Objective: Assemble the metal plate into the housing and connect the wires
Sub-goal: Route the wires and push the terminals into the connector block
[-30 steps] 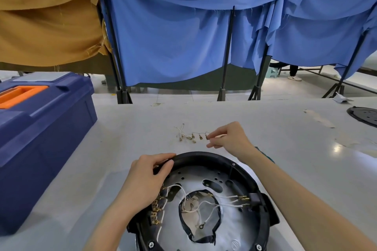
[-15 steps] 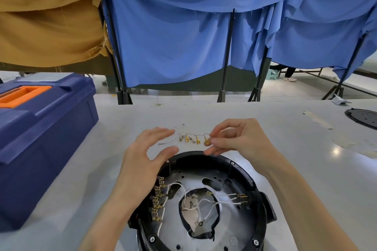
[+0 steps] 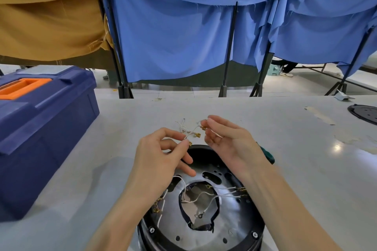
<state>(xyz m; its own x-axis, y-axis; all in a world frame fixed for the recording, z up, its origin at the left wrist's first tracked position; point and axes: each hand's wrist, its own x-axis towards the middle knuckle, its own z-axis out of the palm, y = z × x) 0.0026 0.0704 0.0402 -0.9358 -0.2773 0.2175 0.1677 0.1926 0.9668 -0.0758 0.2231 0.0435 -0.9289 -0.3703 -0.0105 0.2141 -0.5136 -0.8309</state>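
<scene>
A round black housing (image 3: 256,228) stands at the near edge of the table, with a shiny metal plate (image 3: 175,222) seated inside it. White wires (image 3: 201,196) with brass terminals cross the plate's central opening. Both hands hover just above the housing's far rim. My left hand (image 3: 157,161) pinches one end of a small loose bundle of white wires with brass terminals (image 3: 192,131). My right hand (image 3: 226,140) pinches the bundle's other end at a brass terminal. The bundle hangs between the two hands, off the table.
A large dark blue toolbox (image 3: 44,128) with an orange handle fills the left of the table. A black perforated disc (image 3: 365,113) lies at the far right edge. A green tool handle (image 3: 269,156) shows behind my right wrist. Blue curtains on black stands hang beyond.
My right hand has picked the wire bundle up off the table and brought it nearer. My left hand left the housing rim, rose and took hold of the bundle's other end.
</scene>
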